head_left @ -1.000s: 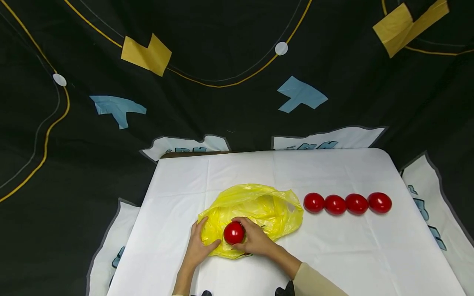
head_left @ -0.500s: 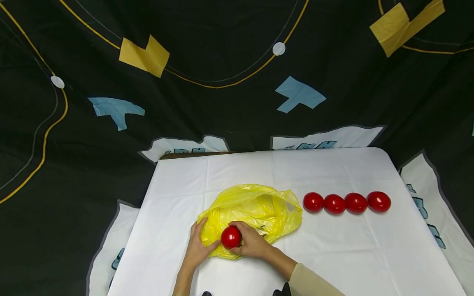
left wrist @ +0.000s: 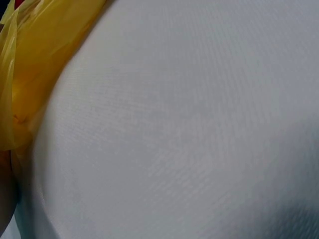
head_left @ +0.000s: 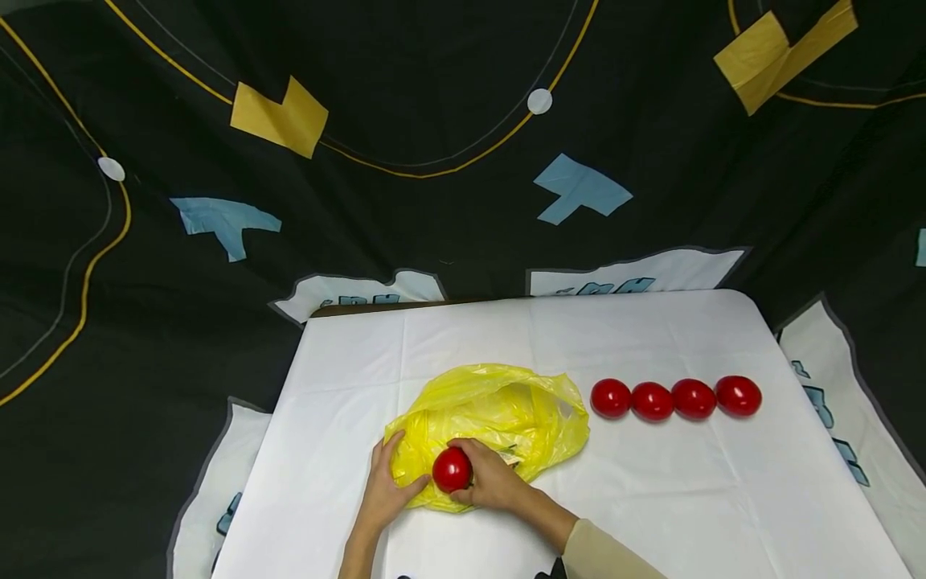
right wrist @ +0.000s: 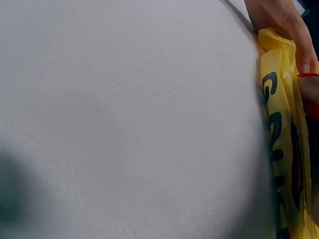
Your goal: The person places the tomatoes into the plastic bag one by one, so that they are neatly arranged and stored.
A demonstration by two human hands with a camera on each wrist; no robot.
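Note:
A yellow plastic bag (head_left: 499,394) lies spread on the white-covered table, its mouth loosely gaping. My left hand (head_left: 386,492) holds the bag's near-left edge, thumb and fingers apart around it. Between the thumb and fingers of my right hand (head_left: 493,479) is a glossy red tomato (head_left: 452,470), held over the near part of the bag. A small dark green bit shows at the tomato's right side. In the right wrist view, dark printing marks the bag's side (right wrist: 276,119), and a sliver of red shows by the fingers. The left wrist view catches only the bag's edge (left wrist: 45,59).
Several more red tomatoes (head_left: 653,401) stand in a touching row to the right of the bag. The white tablecloth (head_left: 651,498) has faint creases. Behind the table hangs a black cloth (head_left: 405,225) with yellow, blue and white shapes.
My right hand has shifted slightly left and toward the near edge with the tomato. The left hand stays at the bag's edge. The head view has tilted a little.

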